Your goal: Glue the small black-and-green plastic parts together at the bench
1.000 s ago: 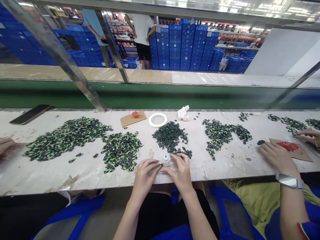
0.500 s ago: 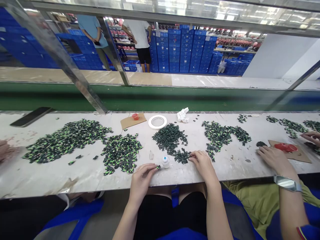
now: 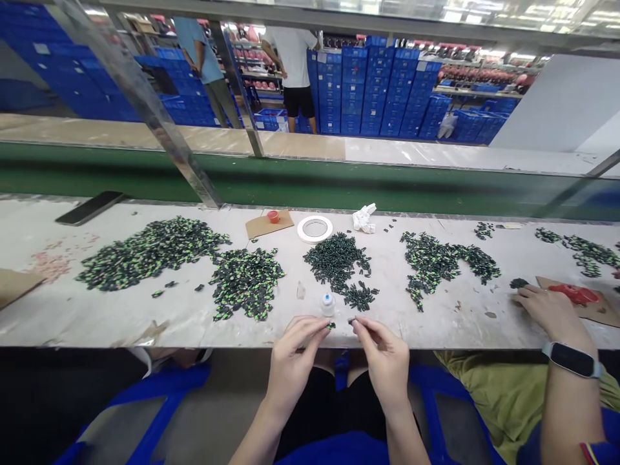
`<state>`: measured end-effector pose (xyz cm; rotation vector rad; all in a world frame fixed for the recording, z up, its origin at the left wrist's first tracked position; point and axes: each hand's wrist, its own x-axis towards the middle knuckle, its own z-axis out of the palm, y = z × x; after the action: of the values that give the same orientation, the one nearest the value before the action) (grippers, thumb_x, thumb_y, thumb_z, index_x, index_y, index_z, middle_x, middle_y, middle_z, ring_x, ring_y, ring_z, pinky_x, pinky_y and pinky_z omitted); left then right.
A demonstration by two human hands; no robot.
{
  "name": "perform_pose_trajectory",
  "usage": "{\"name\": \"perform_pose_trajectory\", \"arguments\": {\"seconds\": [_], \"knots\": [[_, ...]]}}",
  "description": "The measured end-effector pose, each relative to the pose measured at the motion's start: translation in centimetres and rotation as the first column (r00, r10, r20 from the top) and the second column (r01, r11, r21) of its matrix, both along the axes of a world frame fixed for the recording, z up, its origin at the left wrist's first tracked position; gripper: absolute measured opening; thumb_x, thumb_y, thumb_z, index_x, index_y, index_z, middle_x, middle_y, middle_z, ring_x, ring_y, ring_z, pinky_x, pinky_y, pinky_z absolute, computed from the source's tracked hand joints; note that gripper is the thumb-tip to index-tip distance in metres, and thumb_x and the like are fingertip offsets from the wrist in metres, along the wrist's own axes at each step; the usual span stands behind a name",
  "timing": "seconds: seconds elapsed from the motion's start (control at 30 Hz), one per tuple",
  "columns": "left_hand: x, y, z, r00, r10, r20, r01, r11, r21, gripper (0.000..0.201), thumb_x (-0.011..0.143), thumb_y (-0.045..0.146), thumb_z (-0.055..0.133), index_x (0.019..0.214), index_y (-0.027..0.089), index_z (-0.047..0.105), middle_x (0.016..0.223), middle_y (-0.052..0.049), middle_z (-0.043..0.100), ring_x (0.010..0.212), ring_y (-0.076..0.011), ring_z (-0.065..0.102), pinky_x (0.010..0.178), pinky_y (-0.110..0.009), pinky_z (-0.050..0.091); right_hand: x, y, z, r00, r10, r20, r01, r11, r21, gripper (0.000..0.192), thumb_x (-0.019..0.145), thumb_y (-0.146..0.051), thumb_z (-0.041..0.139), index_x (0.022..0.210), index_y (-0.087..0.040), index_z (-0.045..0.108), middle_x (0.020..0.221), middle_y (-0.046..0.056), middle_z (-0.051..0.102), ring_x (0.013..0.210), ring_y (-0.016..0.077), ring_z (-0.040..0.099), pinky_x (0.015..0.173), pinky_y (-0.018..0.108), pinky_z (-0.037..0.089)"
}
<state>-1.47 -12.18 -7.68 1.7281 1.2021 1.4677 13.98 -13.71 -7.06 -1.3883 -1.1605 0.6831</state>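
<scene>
Tiny part [image 3: 331, 325] in left hand [image 3: 293, 358] too small to ID, co-worker's red piece [image 3: 576, 295] cut off at edge

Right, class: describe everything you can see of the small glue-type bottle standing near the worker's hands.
The small bottle looks like clear or whitish plastic, with a white cap area and a blue tip. It stands upright near the front edge of the worn white table, just beyond the left hand and right hand. Neither hand touches it. A little heap of dark parts lies to its right, apart from it.
</scene>
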Motion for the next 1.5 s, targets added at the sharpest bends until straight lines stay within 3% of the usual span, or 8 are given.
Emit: {"name": "perform_pose_trajectory", "arguments": {"seconds": [0.27,0.53,0.7,0.8,1.0,1.27,1.5], "knots": [[0.4,0.1,0.7,0.999,-0.034,-0.018,0.036,0.993,0.110,0.022,0.086,0.012,0.061,0.100,0.024,0.073,0.085,-0.004,0.071,0.082,-0.0170,0.065,0.072,-0.027,0.056,-1.2,0.1,1.5,0.981,0.172,0.087,-0.181,0.978,0.107,0.014,0.083,-0.022,0.062,0.087,-0.022,0.075,0.090,0.006,0.076,0.085,0.0215,0.072,0.066,0.027,0.060],[0.4,-0.1,0.9,0.997,-0.068,0.020,0.068,0.997,0.022,0.018,0.086,0.017,0.061,0.097,0.024,0.074,0.086,-0.005,0.073,0.084,-0.0180,0.066,0.073,-0.028,0.056,-0.9,0.4,1.0,0.977,0.213,0.000,-0.212,0.972,0.097,0.010,0.079,-0.018,0.066,0.080,-0.020,0.075,0.081,0.004,0.076,0.073,0.0187,0.073,0.068,0.027,0.061],[0.4,-0.1,1.3,0.991,-0.110,0.078,0.117,0.988,-0.099,0.015,0.083,0.022,0.064,0.094,0.022,0.076,0.088,-0.006,0.074,0.086,-0.0198,0.068,0.077,-0.031,0.057,-0.3,0.5,1.4,0.970,0.228,0.085,-0.241,0.951,0.196,0.011,0.077,-0.013,0.065,0.073,-0.020,0.073,0.075,0.004,0.075,0.069,0.0178,0.071,0.067,0.029,0.060],[0.4,0.0,1.5,0.985,-0.132,0.111,0.148,0.977,-0.154,0.014,0.081,0.022,0.066,0.090,0.021,0.076,0.088,-0.006,0.075,0.087,-0.0207,0.069,0.079,-0.032,0.057,-0.1,0.4,1.5,0.962,0.220,0.162,-0.253,0.940,0.230,0.013,0.077,-0.013,0.064,0.081,-0.020,0.073,0.075,0.004,0.074,0.065,0.0163,0.069,0.063,0.028,0.059],[0.4,-0.2,2.2,0.972,-0.181,0.148,0.211,0.952,-0.221,0.013,0.078,0.019,0.066,0.085,0.021,0.077,0.084,-0.006,0.076,0.083,-0.0199,0.070,0.077,-0.030,0.058,0.5,0.2,1.1,0.940,0.277,0.201,-0.309,0.939,0.152,0.038,0.075,-0.014,0.064,0.112,-0.021,0.064,0.075,0.000,0.072,0.065,0.0141,0.068,0.068,0.028,0.060],[0.4,-0.3,2.4,0.978,-0.201,0.054,0.208,0.927,-0.312,0.014,0.075,0.017,0.066,0.082,0.021,0.077,0.083,-0.005,0.076,0.082,-0.0200,0.071,0.076,-0.029,0.058,1.0,0.5,1.0,0.883,0.364,0.296,-0.406,0.909,0.091,0.031,0.074,-0.012,0.058,0.104,-0.021,0.058,0.071,-0.002,0.065,0.063,0.0118,0.064,0.062,0.023,0.057],[0.4,-1.0,2.6,0.977,-0.206,-0.057,0.184,0.946,-0.268,0.013,0.079,0.018,0.064,0.082,0.021,0.076,0.082,-0.005,0.076,0.079,-0.0195,0.070,0.072,-0.028,0.057,1.2,0.2,-0.1,0.893,0.398,0.212,-0.414,0.910,0.035,0.027,0.073,-0.015,0.058,0.098,-0.021,0.053,0.068,-0.002,0.063,0.061,0.0117,0.062,0.059,0.023,0.054]]}}
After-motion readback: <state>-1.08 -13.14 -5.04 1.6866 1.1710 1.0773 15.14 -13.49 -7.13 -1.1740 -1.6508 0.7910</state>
